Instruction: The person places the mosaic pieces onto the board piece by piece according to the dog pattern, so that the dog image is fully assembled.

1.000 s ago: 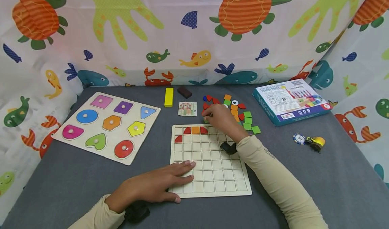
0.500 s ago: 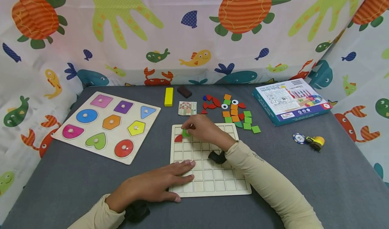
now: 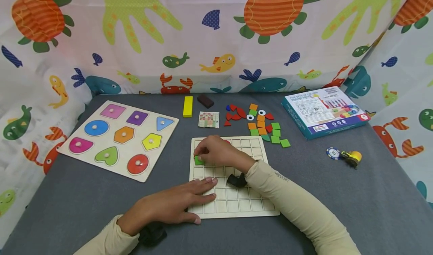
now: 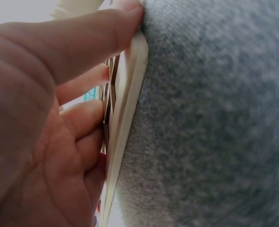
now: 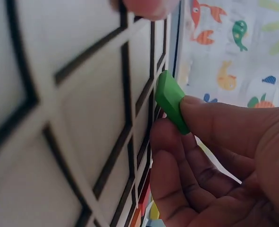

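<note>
My right hand (image 3: 220, 151) pinches a green square tile (image 5: 170, 101) between thumb and fingers. In the head view that tile overlaps the left column of the wooden grid board (image 3: 236, 208), close over its cells near the upper left. The hand covers much of the board's top rows; a bit of red tile (image 3: 228, 142) shows past it. My left hand (image 3: 172, 204) rests with fingers spread on the board's lower left. In the left wrist view the thumb (image 4: 82, 40) lies along the board's edge.
Loose red, orange and green tiles (image 3: 261, 125) lie behind the board. A pattern card (image 3: 208, 119), yellow block (image 3: 187, 106) and dark block (image 3: 205, 101) are at the back. A shape puzzle (image 3: 155, 116) lies left, a box (image 3: 324, 112) and a small yellow-black item (image 3: 353, 158) right.
My right hand has moved left and toward me from the loose tiles to the board's left column, carrying the green tile. The left hand has stayed in place.
</note>
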The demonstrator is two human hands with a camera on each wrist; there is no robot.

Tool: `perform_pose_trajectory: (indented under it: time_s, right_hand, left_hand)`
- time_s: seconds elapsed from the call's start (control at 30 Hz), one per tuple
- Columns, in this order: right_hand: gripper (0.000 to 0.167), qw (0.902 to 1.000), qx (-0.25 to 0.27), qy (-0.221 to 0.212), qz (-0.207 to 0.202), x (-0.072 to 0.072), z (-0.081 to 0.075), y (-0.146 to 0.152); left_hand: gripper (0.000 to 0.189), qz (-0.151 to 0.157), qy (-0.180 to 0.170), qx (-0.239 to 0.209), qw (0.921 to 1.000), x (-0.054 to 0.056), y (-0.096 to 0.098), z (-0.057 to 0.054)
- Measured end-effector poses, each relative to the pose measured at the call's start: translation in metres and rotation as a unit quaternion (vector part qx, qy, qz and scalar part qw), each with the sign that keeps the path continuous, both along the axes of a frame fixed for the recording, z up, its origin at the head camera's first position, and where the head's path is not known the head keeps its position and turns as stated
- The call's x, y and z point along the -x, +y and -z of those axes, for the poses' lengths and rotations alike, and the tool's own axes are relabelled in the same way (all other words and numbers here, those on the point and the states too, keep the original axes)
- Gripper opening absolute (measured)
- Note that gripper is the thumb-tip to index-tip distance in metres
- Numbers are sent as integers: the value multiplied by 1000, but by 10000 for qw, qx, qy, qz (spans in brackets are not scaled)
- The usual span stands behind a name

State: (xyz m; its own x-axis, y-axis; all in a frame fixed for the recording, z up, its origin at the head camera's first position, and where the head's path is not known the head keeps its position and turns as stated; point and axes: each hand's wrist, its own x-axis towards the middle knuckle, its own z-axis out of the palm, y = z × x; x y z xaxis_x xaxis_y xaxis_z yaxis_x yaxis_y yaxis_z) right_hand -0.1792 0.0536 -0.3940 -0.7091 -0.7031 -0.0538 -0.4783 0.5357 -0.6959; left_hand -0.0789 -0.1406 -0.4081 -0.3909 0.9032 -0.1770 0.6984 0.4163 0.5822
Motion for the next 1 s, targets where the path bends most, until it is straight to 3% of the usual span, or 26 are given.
perform_pose_trajectory:
  time_s: [0.23, 0.73, 1.0]
  right_hand:
    - [11, 9997, 45, 178, -144, -1, 2, -1]
    - [15, 9976, -518, 291, -347, -2, -1, -5]
    - [19, 9982, -405, 436, 59, 6, -7, 17]
  left_hand:
    - [67, -14, -20, 12, 10000, 0, 1, -1]
    - [66, -67, -73, -16, 9999, 0, 0, 0]
    - [66, -145, -232, 88, 9996, 0, 1, -1]
